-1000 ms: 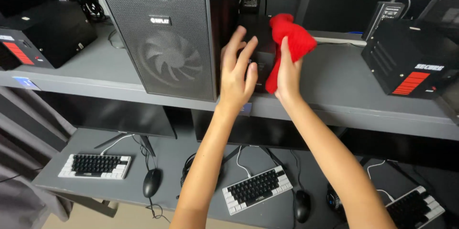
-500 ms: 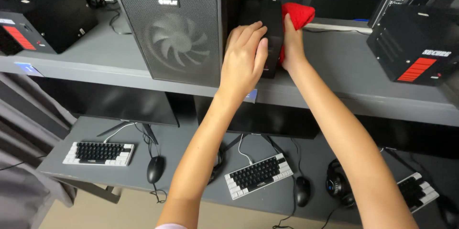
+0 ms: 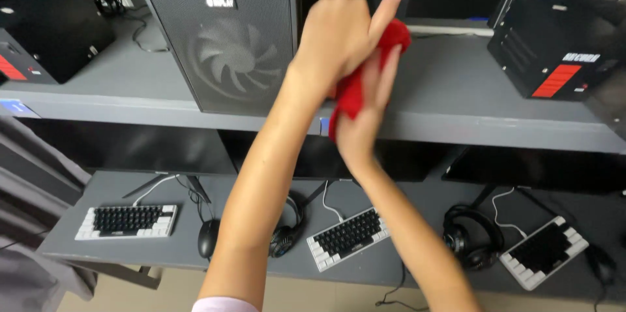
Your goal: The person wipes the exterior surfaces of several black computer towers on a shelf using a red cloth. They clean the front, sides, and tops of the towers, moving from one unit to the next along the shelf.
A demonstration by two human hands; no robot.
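In the head view, both hands meet in front of the upper shelf, just right of the grey tower case with its round fan grille. A red cloth is bunched between them, its long axis running steeply from upper right, near the top of the case's edge, down to lower left, where it ends at the shelf's front lip. The left hand sits above and over the cloth, fingers curled closed around the upper part, forefinger stretched up and to the right. The right hand is below it, palm against the cloth's lower half, fingers lying fairly straight along the fabric rather than wrapped tight; how firmly it pinches cannot be told because of blur. Both hands touch the cloth, so neither is nearer; the left covers more of it. The forearms cross low in the picture. On the shelf, a black box with a red panel stands well to the right, and another black box to the left. On the desk below lie three keyboards, the middle one under the arms, a mouse and headphones.
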